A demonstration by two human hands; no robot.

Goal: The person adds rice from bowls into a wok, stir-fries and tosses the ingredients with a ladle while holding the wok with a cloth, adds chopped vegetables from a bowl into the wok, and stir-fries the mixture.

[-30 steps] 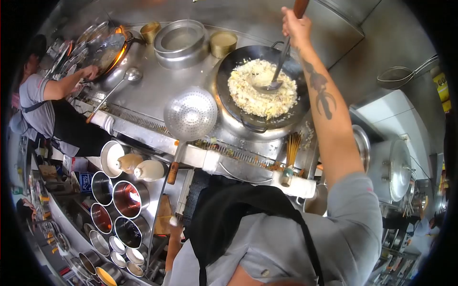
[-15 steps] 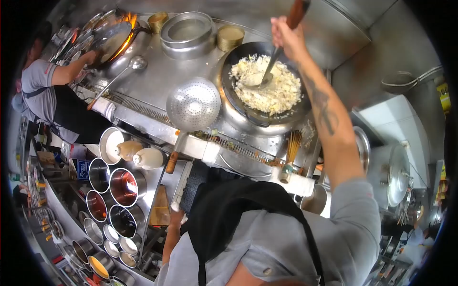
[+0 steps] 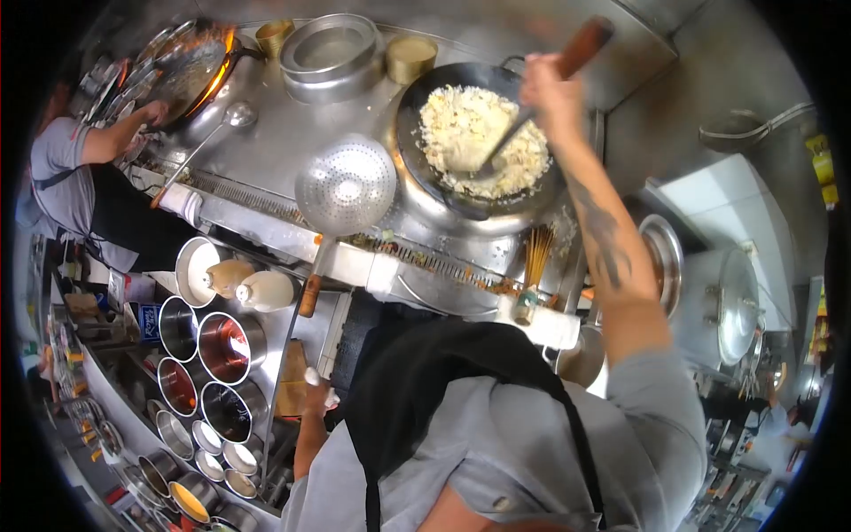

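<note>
My right hand [image 3: 551, 89] is closed around the long wok spatula [image 3: 516, 131], near its wooden handle. The spatula's lower end is partly buried in fried rice [image 3: 474, 133], pale with yellowish bits, inside a black wok [image 3: 409, 133]. The wok sits on the steel range. Low on the left, my left hand [image 3: 316, 395] hangs beside my apron, closed on what looks like a white cloth [image 3: 331, 399]; its fingers are small and partly hidden. A perforated strainer [image 3: 346, 184] with a wooden handle rests across the range's front edge, left of the wok.
A bamboo brush [image 3: 537, 262] stands at the range's front edge. Sauce pots [image 3: 232, 348] and two bottles [image 3: 264, 291] fill the left-hand shelf. A co-worker [image 3: 75, 168] stands at a flaming wok [image 3: 191, 84]. A large lidded pot [image 3: 709, 297] is on the right.
My right hand has shifted right and slightly down, and the spatula's end has moved toward the wok's near side. My left hand has risen slightly; the whole view has shifted a little.
</note>
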